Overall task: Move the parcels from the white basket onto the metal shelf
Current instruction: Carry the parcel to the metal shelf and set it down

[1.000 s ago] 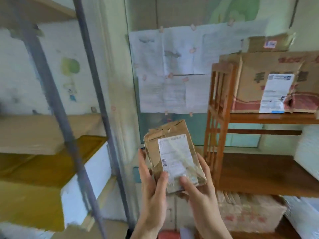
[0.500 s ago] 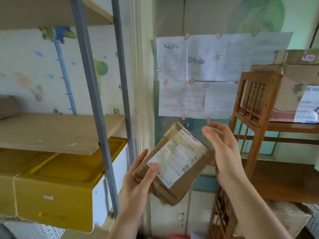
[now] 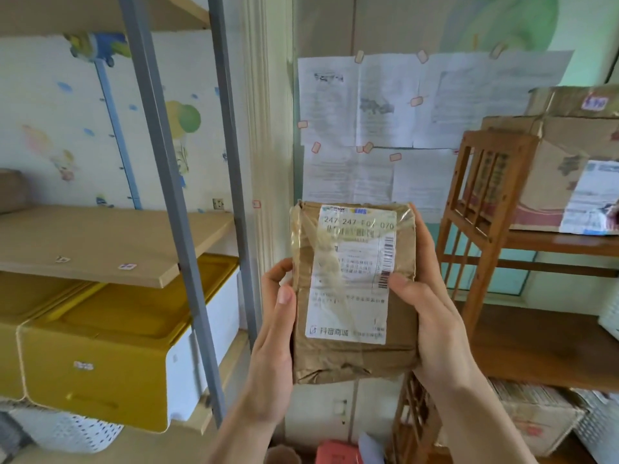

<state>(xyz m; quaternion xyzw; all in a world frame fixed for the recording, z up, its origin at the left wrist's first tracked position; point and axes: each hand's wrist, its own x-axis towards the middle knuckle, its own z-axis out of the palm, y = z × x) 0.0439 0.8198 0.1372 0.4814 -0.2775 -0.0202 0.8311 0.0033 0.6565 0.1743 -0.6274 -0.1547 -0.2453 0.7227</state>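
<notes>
Both hands hold one brown parcel [image 3: 355,289] up in the air, standing tall, label side facing the camera. The left hand [image 3: 274,333] wraps the parcel's left edge, its fingers [image 3: 284,293] curled snug w/ the thumb lying on the front by the tape. The right hand [image 3: 435,316] wraps the right edge, thumb pressed on the white label [image 3: 351,279] near the barcode, the other fingers hidden behind. So both hands are closed tight on the parcel, not open. The parcel is in front of the wall papers [image 3: 385,128], between two shelves & touching neither. To the left is the metal shelf [image 3: 174,202] w/ grey posts & a bare wood board [image 3: 100,242]; yellow bins [image 3: 100,346] sit on the level under it. The near grey post stands between the parcel & that board. A white basket [image 3: 67,433] w/ holes peeks out low left, under the bins. To the right is a wooden rack [image 3: 469,229] w/ a big cardboard box [image 3: 552,182] on it
</notes>
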